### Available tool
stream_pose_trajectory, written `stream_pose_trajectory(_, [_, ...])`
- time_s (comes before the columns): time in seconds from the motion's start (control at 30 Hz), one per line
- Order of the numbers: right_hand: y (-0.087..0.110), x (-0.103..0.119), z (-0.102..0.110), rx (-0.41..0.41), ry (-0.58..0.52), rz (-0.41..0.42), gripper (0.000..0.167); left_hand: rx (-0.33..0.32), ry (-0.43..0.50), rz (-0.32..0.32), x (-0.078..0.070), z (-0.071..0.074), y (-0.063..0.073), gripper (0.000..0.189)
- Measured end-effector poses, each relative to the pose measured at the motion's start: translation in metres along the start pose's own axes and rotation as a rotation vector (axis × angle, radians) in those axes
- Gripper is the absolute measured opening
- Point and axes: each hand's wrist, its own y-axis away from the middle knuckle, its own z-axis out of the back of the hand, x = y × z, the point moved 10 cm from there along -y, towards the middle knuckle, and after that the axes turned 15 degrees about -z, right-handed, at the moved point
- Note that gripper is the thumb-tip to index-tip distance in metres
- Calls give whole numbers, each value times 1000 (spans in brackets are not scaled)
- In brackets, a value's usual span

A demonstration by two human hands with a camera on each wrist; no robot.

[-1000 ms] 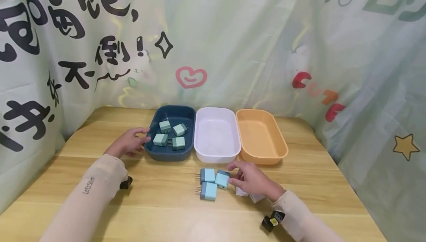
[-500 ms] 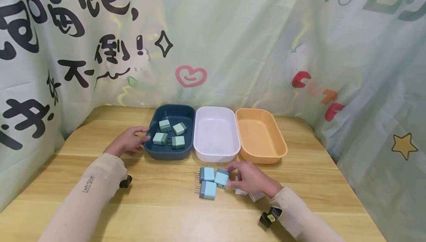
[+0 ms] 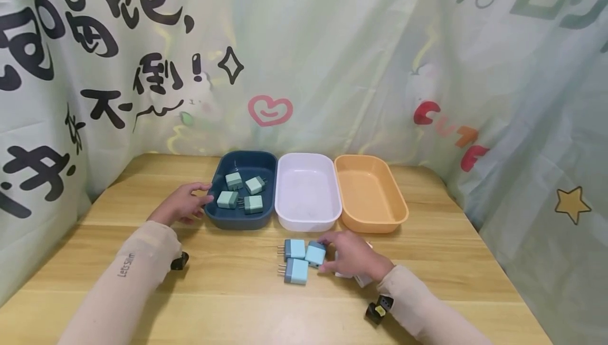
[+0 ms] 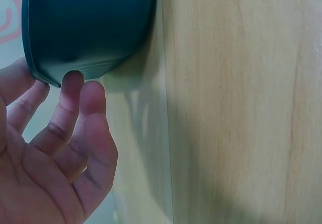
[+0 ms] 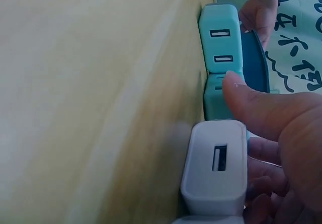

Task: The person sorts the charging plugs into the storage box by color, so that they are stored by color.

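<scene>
My left hand point(image 3: 184, 203) holds the near-left rim of a dark blue tray point(image 3: 241, 222), fingers against its outer wall in the left wrist view. Several pale green chargers point(image 3: 254, 204) lie in that tray. With thumb and index finger my right hand point(image 3: 353, 255) pinches a light blue charger point(image 3: 315, 254) on the table; its far side is partly covered. Two more light blue chargers point(image 3: 294, 250) lie left of it, prongs pointing left. Under the right hand are white chargers point(image 5: 215, 158), mostly hidden from the head view.
A white tray point(image 3: 309, 224) and an orange tray point(image 3: 375, 226) stand in a row right of the blue one, with nothing in them. The wooden table point(image 3: 228, 292) ends at a printed curtain point(image 3: 332, 70) behind and at the sides.
My right hand has shifted slightly left, its thumb and index finger now closer about the right light blue charger. The left hand stays at the blue tray. The head view has moved slightly.
</scene>
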Motion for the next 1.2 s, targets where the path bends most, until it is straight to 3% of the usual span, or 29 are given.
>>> stream_pose_trajectory(0.13, [0,1,-1,-14,16,3,56,-1,3,5,1,-1,0,59])
stream_pose_trajectory(0.43, [2,-6,6,-15,-114,-31,48,-5,20,-6,-1,-2,1,60])
stream_pose_trajectory(0.63, [3,-8,10,-25,-168,0,45,-6,25,-1,-2,-2,1,60])
stream_pose_trajectory(0.8, [6,-8,14,-44,-192,27,45,-5,27,3,-2,-3,2,60])
stream_pose_trajectory(1.2, [12,-7,35,-110,-198,4,47,-20,23,11,0,-2,3,59])
